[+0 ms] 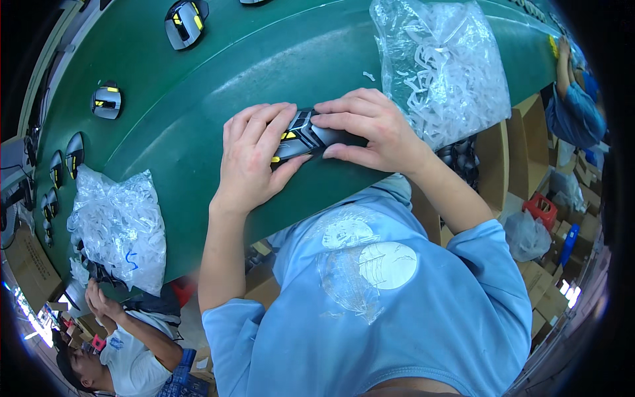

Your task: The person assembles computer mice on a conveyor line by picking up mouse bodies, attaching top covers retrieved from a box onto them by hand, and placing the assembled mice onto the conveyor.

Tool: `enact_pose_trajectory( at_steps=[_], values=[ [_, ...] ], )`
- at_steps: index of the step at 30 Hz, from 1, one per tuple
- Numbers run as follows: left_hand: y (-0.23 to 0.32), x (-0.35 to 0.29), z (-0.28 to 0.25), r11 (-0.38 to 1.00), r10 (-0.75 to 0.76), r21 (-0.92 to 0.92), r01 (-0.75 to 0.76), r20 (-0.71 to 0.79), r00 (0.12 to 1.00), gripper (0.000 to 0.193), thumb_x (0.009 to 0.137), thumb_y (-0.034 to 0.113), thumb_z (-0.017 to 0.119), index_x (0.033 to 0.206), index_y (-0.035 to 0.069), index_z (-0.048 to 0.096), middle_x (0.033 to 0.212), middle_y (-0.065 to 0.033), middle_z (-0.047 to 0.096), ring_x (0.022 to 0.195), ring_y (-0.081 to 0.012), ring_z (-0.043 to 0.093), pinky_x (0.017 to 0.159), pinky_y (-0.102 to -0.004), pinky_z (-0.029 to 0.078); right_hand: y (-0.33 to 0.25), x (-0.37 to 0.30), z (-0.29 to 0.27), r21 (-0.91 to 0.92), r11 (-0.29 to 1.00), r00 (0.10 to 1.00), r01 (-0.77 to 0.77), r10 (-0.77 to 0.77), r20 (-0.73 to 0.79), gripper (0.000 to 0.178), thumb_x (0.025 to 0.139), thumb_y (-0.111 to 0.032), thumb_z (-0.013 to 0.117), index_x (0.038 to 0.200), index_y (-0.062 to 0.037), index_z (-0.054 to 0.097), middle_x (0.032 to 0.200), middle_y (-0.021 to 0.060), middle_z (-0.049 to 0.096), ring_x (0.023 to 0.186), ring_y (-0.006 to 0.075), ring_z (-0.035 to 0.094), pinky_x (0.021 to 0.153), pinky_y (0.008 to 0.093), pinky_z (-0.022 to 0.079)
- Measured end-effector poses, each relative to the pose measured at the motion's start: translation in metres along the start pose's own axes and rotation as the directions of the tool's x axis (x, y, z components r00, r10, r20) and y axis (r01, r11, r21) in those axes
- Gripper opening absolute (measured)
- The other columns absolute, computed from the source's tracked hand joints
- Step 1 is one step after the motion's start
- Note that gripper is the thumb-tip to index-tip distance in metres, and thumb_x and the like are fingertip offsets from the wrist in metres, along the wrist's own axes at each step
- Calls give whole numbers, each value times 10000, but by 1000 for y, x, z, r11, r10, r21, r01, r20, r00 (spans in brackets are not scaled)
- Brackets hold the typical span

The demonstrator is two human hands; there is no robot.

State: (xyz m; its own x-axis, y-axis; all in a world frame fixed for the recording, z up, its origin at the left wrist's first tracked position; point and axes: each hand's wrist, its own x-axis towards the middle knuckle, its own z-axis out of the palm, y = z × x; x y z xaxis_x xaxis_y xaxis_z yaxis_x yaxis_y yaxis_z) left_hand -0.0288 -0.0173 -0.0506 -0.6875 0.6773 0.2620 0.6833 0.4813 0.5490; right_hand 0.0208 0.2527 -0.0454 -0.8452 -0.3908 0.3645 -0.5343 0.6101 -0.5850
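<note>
A grey and black computer mouse shell with yellow accents (303,135) lies on the green belt in front of me, between my two hands. My left hand (254,147) grips its left end, with the fingers over the far side and the thumb along the near edge. On the right end my right hand (370,129) closes round it, fingers on top and thumb on the near side. My fingers hide much of the shell. To the right of my right hand lies a clear plastic bag (450,73) full of translucent white plastic pieces.
Similar mouse shells (185,25) (106,100) sit on the green belt (291,73). Another bag of white pieces (119,225) is at the left, where a co-worker's hands (102,304) handle dark parts. Cardboard boxes (526,145) and a red stool (541,210) stand right.
</note>
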Motion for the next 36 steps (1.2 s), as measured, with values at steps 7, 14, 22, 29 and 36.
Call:
enact_pose_trajectory(
  at_steps=[7, 14, 22, 29, 36],
  values=[
    [1, 0, 3, 1000, 3, -7, -3, -10, 1000, 772, 733, 218, 941, 1442, 61, 677, 1400, -119, 693, 1307, -355, 614, 1128, -489, 437, -2, 1, 0, -82, 996, 998, -39, 43, 47, 611, 789, -334, 922, 1347, -152, 751, 1303, 41, 754, 1060, 294, 677, 942, 423, 562],
    [0, -1, 2, 1000, 8, 5, -8, -2, 1000, 785, 733, 214, 939, 1451, 55, 664, 1389, -128, 693, 1305, -360, 616, 1128, -485, 443, 2, 18, -10, 47, 999, 998, 21, -23, 52, 676, 756, -349, 944, 1362, -138, 733, 1373, 39, 745, 1106, 305, 668, 985, 429, 555],
    [1, 0, 2, 1000, -9, -10, 9, -15, 1000, 765, 752, 234, 939, 1438, 47, 658, 1376, -128, 695, 1297, -366, 615, 1118, -497, 456, 21, 10, 1, 44, 998, 997, 42, -45, 68, 643, 764, -390, 937, 1322, -136, 743, 1331, 3, 766, 1133, 281, 667, 1003, 435, 534],
    [1, -2, 4, 1000, -12, -14, 12, -33, 999, 749, 757, 235, 939, 1427, 47, 664, 1370, -128, 700, 1295, -361, 614, 1116, -496, 457, 20, 14, 0, 8, 998, 994, 64, -64, 88, 624, 775, -391, 937, 1302, -113, 751, 1284, 17, 777, 1098, 282, 670, 983, 419, 537],
    [1, -1, 4, 1000, -11, -2, 11, -23, 1000, 761, 746, 235, 938, 1431, 50, 663, 1380, -123, 694, 1302, -359, 612, 1122, -497, 454, 18, 18, -3, 34, 998, 993, 55, -59, 107, 644, 760, -398, 968, 1267, -64, 754, 1273, 69, 771, 1130, 292, 656, 991, 430, 544]
  ],
)
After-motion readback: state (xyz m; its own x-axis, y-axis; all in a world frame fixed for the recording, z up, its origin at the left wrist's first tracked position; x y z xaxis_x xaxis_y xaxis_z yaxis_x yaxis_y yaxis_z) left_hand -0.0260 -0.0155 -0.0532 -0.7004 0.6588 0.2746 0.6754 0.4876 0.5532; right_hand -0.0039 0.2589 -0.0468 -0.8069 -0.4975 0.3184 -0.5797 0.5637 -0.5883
